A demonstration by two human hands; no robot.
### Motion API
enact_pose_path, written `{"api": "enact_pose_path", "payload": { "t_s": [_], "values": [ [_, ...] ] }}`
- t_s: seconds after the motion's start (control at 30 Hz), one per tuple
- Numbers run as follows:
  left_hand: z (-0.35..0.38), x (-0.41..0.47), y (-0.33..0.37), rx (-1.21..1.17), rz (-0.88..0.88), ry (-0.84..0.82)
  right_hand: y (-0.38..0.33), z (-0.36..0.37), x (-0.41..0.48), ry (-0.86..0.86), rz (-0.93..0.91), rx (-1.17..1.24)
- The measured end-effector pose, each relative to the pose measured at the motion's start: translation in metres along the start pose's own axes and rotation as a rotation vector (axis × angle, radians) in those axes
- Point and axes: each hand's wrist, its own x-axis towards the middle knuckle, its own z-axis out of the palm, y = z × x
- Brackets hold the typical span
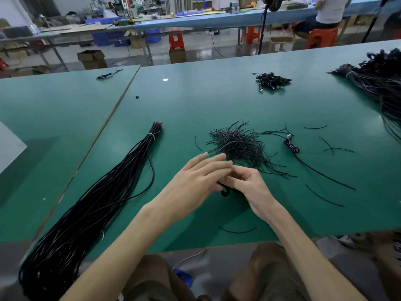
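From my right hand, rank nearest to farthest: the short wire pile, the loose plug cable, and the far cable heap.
1. Pile of short black wires, directly ahead.
2. Loose cable with plug, to the right.
3. Heap of coiled cables, far back right.

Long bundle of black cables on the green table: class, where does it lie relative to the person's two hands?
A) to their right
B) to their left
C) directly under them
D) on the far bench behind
B: the long bundle lies on the table well left of the left hand and the right hand, which pinches a small black cable.
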Motion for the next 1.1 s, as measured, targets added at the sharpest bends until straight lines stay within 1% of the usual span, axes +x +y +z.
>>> {"api": "enact_pose_path", "payload": {
  "t_s": [0.07,0.2,0.27,0.33,0.4,0.6,0.7,0.77,0.97,1.1],
  "values": [
    [0.000,-0.003,-0.001,0.058,0.015,-0.041,0.000,0.001,-0.001,-0.007,-0.002,-0.011],
    [0.001,-0.005,0.003,0.112,-0.003,-0.038,-0.001,0.003,-0.001,-0.017,0.024,-0.126],
    [0.002,-0.004,0.005,0.143,0.003,-0.009,-0.001,0.004,0.000,0.019,0.071,-0.164],
    [0.002,-0.006,0.006,0.165,0.025,0.030,0.000,0.002,0.001,0.048,0.112,-0.140],
    [0.003,-0.011,0.007,0.170,0.040,0.059,0.000,0.001,0.001,0.030,0.123,-0.133],
    [0.012,-0.017,0.004,0.152,-0.010,0.159,0.001,0.003,0.001,-0.010,0.079,-0.176],
    [0.013,-0.016,0.001,0.143,-0.050,0.222,0.002,0.005,0.002,0.019,0.032,-0.225],
    [0.012,-0.014,0.001,0.140,-0.053,0.247,0.001,0.006,0.001,0.028,0.025,-0.195],
    [0.007,-0.011,-0.001,0.122,-0.097,0.250,-0.003,0.003,-0.003,0.053,0.030,-0.106],
    [0.002,-0.012,-0.002,0.107,-0.084,0.221,-0.003,0.004,-0.003,0.032,0.020,-0.146]
  ]
}}
